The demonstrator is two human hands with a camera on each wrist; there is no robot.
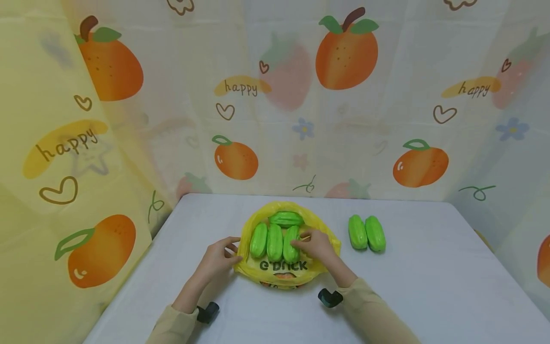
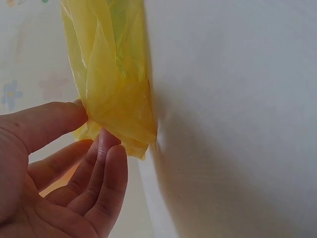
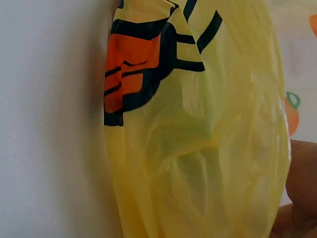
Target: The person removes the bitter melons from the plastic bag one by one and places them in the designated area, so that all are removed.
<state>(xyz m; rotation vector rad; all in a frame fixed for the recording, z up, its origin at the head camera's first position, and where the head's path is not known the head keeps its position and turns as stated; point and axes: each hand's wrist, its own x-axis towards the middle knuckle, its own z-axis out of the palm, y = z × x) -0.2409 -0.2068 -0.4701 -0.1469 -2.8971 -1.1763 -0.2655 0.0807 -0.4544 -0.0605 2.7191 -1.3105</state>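
Yellow plastic bag (image 1: pixel 316 222), one, thin and crinkled: we record it near the middle of the white table (image 1: pixel 429 286), its mouth facing up toward the head camera, with dark lettering (image 1: pixel 294 266) on its near side and, in the right wrist view, a black-and-orange print (image 3: pixel 132 54) on its outer side. Contents visible: four glossy, bright green cucumber-shaped pieces, one lying crosswise (image 1: pixel 286 219) at the back, the other three side by side in front of it, namely the left piece (image 1: pixel 259 241), the middle piece (image 1: pixel 275 243) and the right piece (image 1: pixel 291 254). Left hand (image 1: pixel 217 259): we note the thumb and fingertips pinching the bag's left edge, the remaining fingers bent beneath, as the left wrist view confirms. Right hand (image 1: pixel 319 246): it reaches over the bag's right rim, fingers bent, the thumb at the right piece; we cannot tell whether it pinches that piece or merely touches it. Outside the bag, to its right on the table, we count one loose pair of like green pieces (image 1: pixel 357 232), set side by side. Also listed: beige sleeves (image 1: pixel 378 306) on both arms; behind the table, a pale backdrop (image 1: pixel 275 157) printed with oranges, hearts and the word "happy".
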